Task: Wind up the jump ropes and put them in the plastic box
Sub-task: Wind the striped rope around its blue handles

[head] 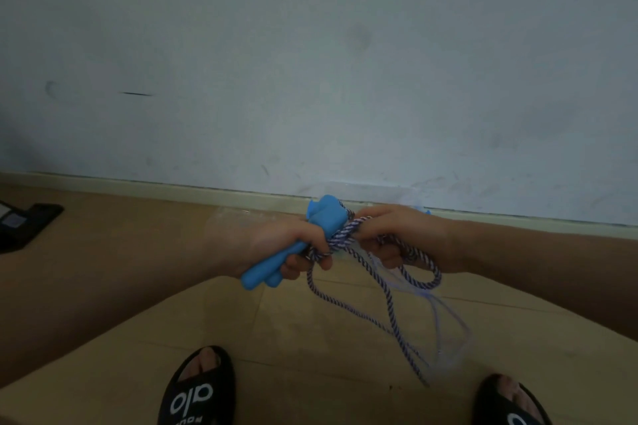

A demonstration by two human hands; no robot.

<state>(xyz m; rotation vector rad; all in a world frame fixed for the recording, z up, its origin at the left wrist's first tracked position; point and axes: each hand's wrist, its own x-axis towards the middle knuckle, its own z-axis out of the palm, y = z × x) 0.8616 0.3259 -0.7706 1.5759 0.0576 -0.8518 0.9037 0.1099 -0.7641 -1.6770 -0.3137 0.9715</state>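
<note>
I hold one jump rope in front of me above the floor. My left hand (293, 247) grips its two blue handles (321, 222) side by side, their shaped tops pointing up toward the wall. The purple-and-white twisted cord (345, 235) is wrapped around the handles just below the tops. My right hand (393, 235) pinches the cord close to the handles. Loose loops of cord (428, 274) hang from that hand, blurred at the bottom. A clear plastic box (234, 216) seems to stand on the floor by the wall, mostly hidden behind my hands.
A pale wall (310, 62) with a skirting board (172, 188) runs across ahead. The floor is tan tile (310, 338). A dark flat device (24, 222) lies at the far left. My two feet in black slides (198, 386) stand at the bottom.
</note>
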